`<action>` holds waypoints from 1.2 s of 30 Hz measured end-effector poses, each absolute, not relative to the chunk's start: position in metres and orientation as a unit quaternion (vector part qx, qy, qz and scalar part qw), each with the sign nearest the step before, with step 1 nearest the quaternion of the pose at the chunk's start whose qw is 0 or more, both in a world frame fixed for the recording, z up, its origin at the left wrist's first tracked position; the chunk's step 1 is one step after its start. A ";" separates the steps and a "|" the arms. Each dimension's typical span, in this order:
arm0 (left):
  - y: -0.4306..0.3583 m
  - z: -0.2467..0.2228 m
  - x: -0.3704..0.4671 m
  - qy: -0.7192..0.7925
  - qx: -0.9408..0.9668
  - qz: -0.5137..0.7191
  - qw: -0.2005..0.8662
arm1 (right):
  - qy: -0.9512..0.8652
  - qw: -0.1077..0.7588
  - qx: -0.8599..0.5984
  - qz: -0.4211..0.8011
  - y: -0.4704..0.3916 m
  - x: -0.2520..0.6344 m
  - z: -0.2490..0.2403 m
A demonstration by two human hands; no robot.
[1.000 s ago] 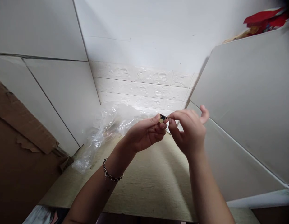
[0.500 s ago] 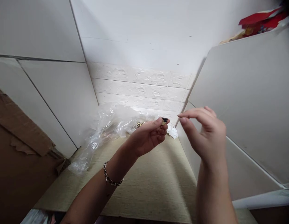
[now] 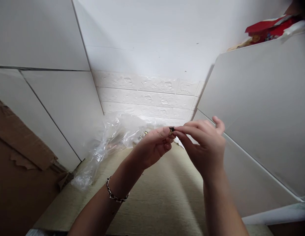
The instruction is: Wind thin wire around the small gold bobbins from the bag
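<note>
My left hand [image 3: 152, 146] is closed, its thumb and fingers pinching a small black-and-gold piece [image 3: 171, 129] with thin pins along its top edge. A thin yellowish strand loops around the piece; its kind is too small to tell. My right hand [image 3: 203, 141] has come in from the right, thumb and index fingertip pressed together at the piece's right end. What lies between those fingertips is hidden. Behind my left hand, a few small gold-coloured pieces [image 3: 145, 133] show by the clear plastic bag [image 3: 103, 149], mostly covered by the hand.
The pale wooden tabletop [image 3: 154, 200] runs between grey-white panels on the left [image 3: 66, 108] and right [image 3: 260, 114]. A white brick-pattern wall [image 3: 147, 95] closes the back. Torn brown cardboard [image 3: 22, 137] leans at left. Red packaging [image 3: 268, 29] lies atop the right panel.
My right hand has moved left and its fingertips have closed at the small piece. My left hand keeps its hold in nearly the same place. The view has tipped slightly.
</note>
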State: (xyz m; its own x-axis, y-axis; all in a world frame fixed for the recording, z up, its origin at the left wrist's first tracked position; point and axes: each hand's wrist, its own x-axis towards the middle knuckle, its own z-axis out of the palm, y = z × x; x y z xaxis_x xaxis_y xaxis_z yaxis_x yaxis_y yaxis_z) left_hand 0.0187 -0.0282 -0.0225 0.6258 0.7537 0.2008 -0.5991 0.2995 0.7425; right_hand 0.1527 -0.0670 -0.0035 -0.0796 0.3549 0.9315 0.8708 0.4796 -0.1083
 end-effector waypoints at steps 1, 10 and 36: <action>-0.028 -0.022 0.018 0.091 0.424 0.425 0.794 | -0.688 0.514 -0.441 -0.260 -0.067 0.152 -0.004; -0.028 -0.017 0.016 0.111 0.497 0.434 0.743 | -0.698 0.498 -0.425 -0.289 -0.067 0.153 -0.005; -0.025 -0.022 0.013 0.024 0.323 0.336 0.885 | -0.684 0.576 -0.391 0.218 -0.050 0.163 -0.007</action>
